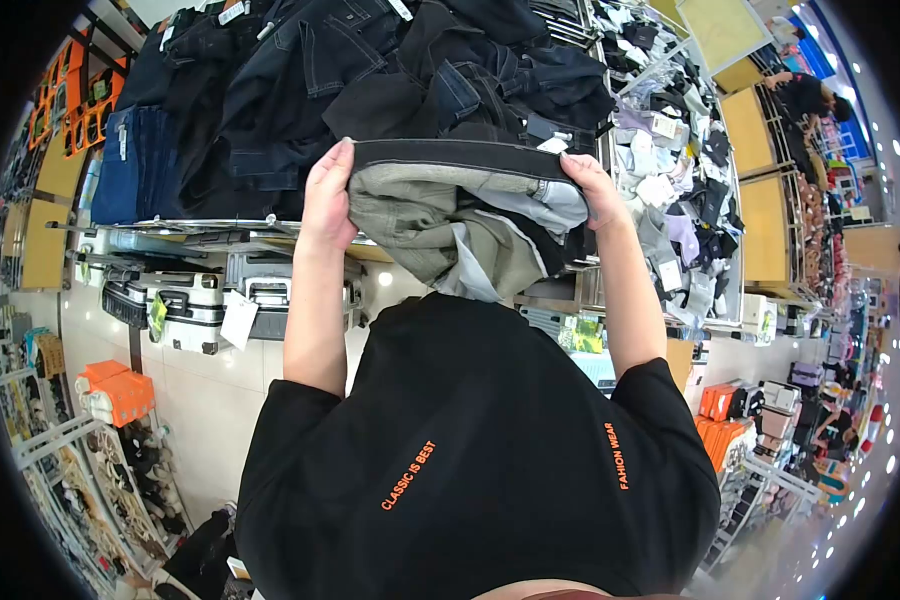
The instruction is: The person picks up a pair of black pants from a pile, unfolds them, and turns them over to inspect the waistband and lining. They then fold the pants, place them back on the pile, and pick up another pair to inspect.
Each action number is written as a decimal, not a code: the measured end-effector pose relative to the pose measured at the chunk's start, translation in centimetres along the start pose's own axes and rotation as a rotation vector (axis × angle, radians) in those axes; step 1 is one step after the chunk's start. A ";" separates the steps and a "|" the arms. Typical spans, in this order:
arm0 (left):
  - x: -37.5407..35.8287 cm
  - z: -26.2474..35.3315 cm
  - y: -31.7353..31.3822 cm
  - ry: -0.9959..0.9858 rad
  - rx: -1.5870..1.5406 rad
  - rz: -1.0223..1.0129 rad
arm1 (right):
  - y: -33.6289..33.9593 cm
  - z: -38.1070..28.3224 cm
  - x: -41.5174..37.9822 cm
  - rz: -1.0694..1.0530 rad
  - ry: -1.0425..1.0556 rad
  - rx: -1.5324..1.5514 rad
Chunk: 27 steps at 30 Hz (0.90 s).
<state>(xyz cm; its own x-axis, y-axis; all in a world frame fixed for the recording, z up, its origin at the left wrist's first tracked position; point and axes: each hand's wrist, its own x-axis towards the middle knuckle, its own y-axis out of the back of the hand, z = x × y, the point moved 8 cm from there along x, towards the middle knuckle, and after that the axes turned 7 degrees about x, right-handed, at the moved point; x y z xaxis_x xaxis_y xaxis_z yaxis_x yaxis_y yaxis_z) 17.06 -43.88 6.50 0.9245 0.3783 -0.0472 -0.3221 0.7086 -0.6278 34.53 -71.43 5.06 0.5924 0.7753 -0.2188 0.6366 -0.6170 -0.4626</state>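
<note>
A pair of black jeans (pixel 450 152) is stretched by its waistband between my two hands, with its greyish-green inside showing and hanging in folds toward my chest. My left hand (pixel 329 196) grips one end of the waistband, thumb on top. At the other end my right hand (pixel 596 190) pinches the band near its corner. Just beyond lies a heap of dark jeans (pixel 270 110) on the display table, and a folded blue pair (pixel 138 165) rests at its left edge.
A bin of packed socks (pixel 670 180) stands right of the jeans. Suitcases (pixel 192 308) sit below the table on the left. Orange boxes (pixel 116 392) are at the lower left. Another person in dark clothes (pixel 802 97) is at the upper right.
</note>
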 end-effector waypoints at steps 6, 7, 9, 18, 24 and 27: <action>-0.8 2.8 2.9 -0.031 -0.193 -0.093 | -5.6 -1.1 -0.9 -0.055 0.093 -0.177; -0.7 3.0 3.7 -0.021 -0.232 -0.119 | -6.8 -1.5 -1.1 -0.027 0.106 -0.328; -1.0 3.8 3.5 0.008 -0.457 -0.312 | -8.0 -1.4 -1.2 0.037 0.153 -0.472; -3.0 5.2 6.7 -0.053 -0.688 -0.256 | -2.4 4.7 -0.3 0.449 0.007 -0.484; -3.0 3.8 11.9 -0.024 -0.700 -0.279 | -6.7 4.5 -1.1 0.366 0.050 0.321; -3.1 3.4 14.1 -0.036 -0.692 -0.152 | -6.2 4.5 -1.3 0.365 0.005 0.441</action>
<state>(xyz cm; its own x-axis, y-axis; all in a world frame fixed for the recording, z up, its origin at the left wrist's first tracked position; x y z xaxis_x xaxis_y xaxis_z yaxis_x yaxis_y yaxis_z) 8.98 -32.97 0.44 0.9376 0.3336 0.0980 0.0242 0.2186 -0.9755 27.63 -68.02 4.32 0.7384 0.5215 -0.4276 0.1248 -0.7288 -0.6732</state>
